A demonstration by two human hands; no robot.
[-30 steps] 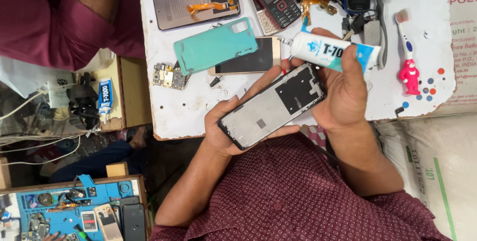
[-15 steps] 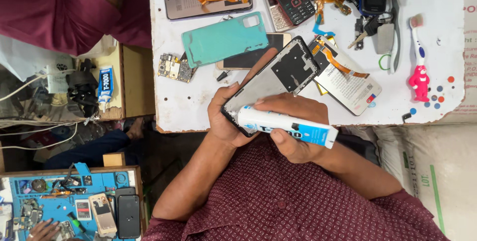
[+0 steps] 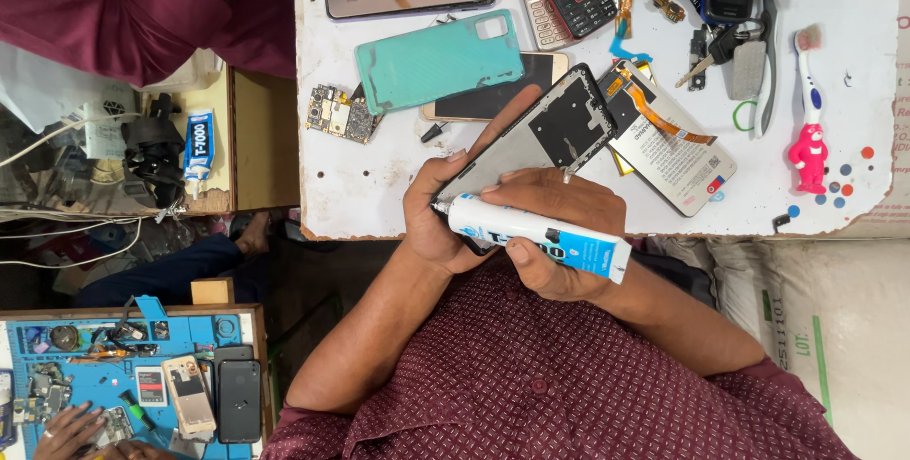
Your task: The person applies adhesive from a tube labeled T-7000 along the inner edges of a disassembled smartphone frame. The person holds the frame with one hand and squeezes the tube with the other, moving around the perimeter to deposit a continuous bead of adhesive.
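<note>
The right hand (image 3: 555, 218) has its grip clenched around a white glue tube (image 3: 536, 235) with blue print, thumb underneath and fingers over the top, the nozzle end pointing left and touching the lower edge of a phone frame (image 3: 540, 138). The left hand (image 3: 441, 218) is grasping that frame from below at its near corner, holding it tilted above the front edge of the white counter (image 3: 379, 204). The frame's far corner lies over a phone battery (image 3: 678, 162) with a white label and an orange flex cable across it.

Just beyond the frame lies a teal back cover (image 3: 436, 62), partly covering a dark phone. A small bare circuit board (image 3: 336, 114) sits left of it, near the counter's left edge. Keypad phones, keys and a toothbrush (image 3: 809, 105) with a pink figure handle crowd the far and right side; bare counter shows at the near left and right corners. A second small tube (image 3: 197, 145) lies on the wooden ledge to the left.
</note>
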